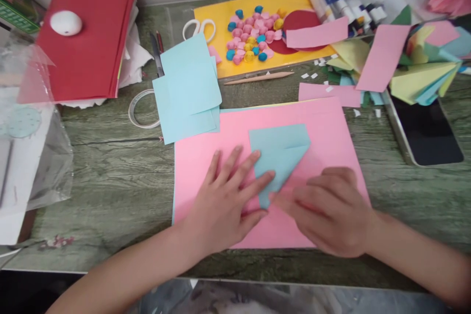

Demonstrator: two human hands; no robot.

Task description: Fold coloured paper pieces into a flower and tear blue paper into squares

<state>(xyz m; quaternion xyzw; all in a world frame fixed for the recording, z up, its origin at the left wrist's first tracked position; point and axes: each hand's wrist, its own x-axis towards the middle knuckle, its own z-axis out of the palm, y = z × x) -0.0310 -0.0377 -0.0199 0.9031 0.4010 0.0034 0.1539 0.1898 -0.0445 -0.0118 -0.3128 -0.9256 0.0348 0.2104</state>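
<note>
A light-blue sheet of paper (277,149), its lower right side folded over on a slant, lies on a larger pink sheet (206,211). My left hand (230,201) is flat with fingers spread, its index finger and thumb resting on the blue paper's left and lower part. Curled into a loose fist, my right hand (331,211) touches the folded edge near the paper's bottom corner with one fingertip. It appears to grip nothing, though its palm side is hidden. Several light-blue squares (187,88) overlap the pink sheet's upper left corner.
Behind are white scissors (199,29), a tape roll (143,109), a wooden stick (259,78) and a yellow sheet (209,66) bearing small coloured pieces. A phone (427,130) and folded paper shapes (423,76) lie right; a red folder (86,68) and plastic bag (55,157) left.
</note>
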